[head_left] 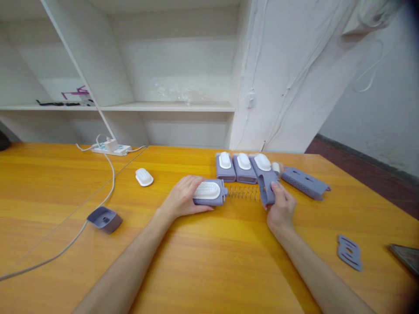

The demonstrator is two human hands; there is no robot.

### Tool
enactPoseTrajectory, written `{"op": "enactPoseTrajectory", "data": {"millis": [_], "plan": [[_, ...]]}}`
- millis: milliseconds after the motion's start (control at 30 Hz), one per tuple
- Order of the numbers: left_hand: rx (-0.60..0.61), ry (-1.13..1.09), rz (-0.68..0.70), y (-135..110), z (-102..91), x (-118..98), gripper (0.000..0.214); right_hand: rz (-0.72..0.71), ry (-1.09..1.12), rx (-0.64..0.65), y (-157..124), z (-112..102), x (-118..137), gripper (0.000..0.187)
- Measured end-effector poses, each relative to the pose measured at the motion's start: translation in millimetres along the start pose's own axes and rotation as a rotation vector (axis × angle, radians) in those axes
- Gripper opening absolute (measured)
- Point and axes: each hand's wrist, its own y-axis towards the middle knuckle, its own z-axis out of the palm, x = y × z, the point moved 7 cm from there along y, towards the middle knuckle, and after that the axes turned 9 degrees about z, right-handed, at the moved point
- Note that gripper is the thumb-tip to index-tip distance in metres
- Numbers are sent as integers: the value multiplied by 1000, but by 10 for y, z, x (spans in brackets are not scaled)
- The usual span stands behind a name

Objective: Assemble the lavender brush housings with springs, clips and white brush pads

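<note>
My left hand (pixel 185 196) is closed round a purple-grey plastic housing (pixel 209 201) that carries a white oval studded pad (pixel 208 190) on top. Between thumb and fingers, my right hand (pixel 282 205) grips a purple-grey end piece (pixel 266 189) with a cut-out opening. A coil spring (pixel 244 193) stretches between the housing and the end piece. Behind it stand three similar purple-grey units, the left unit (pixel 225 168), middle unit (pixel 244 169) and right unit (pixel 262 163), each topped with a white oval. The end piece partly covers the right one.
A loose white pad (pixel 144 177) and a purple-grey cup (pixel 104 219) lie to the left, near a white cable (pixel 113 174) and power strip (pixel 113 148). On the right are a long purple-grey cover (pixel 306 182), a small white roll (pixel 276 168), a flat slotted plate (pixel 349 253) and a dark-edged object (pixel 406 257).
</note>
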Motion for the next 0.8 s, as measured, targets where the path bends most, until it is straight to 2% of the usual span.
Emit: {"op": "enactPoseTrajectory", "data": {"millis": [267,433,800], "plan": [[17,14,-43,-25,25,61,75,-41,15,-23,40,-46,25,31],[43,10,-66,-27,53,79,75,-61,15,7,29,-18,36,30],[-2,-3,-72,-49,57,80,79,-50,31,34,3,20,26,35]]}}
